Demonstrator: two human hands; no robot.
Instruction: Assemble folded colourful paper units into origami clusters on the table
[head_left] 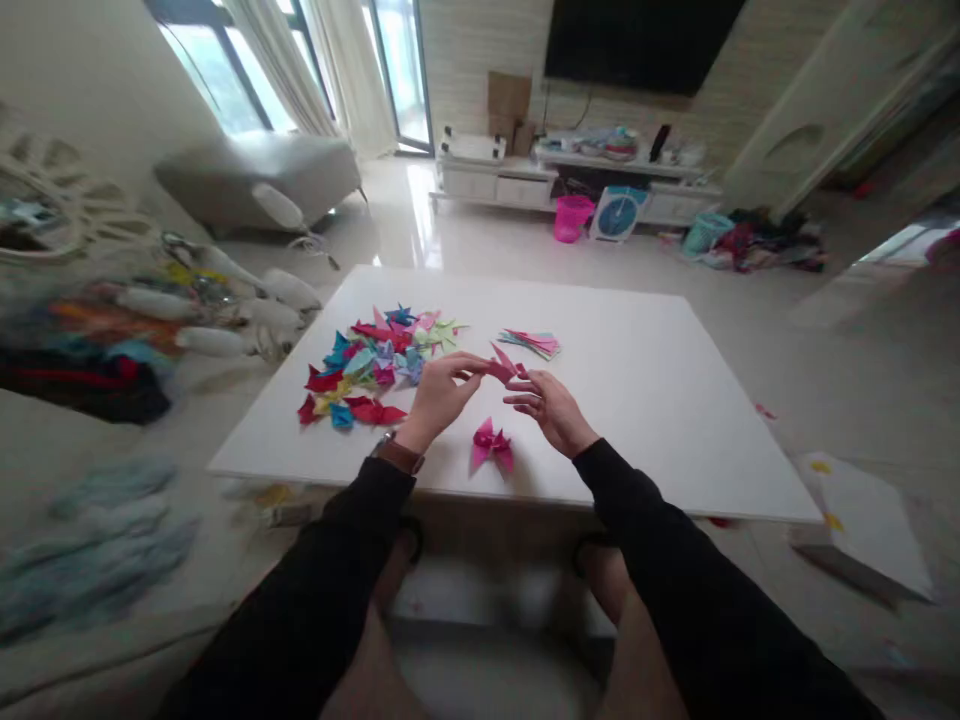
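Between my two hands, above the white table (637,400), is a pink origami crane (504,365) with a pointed part sticking up. My left hand (448,388) pinches its left side between thumb and fingers. On the other side, my right hand (549,402) grips the crane with thumb and forefinger, its other fingers loosely curled. A second, darker pink folded paper piece (492,447) rests on the table just below my hands. Left of my left hand lies a pile of folded paper cranes (367,365) in red, blue, green, yellow and purple.
Behind my hands lies a fanned stack of coloured paper (531,344). A white box (862,510) sits on the floor at the right. Beyond the table are a pink basket (572,218), a TV cabinet (517,185) and a grey bench (262,175). White lamp arms (277,290) reach toward the table's left edge.
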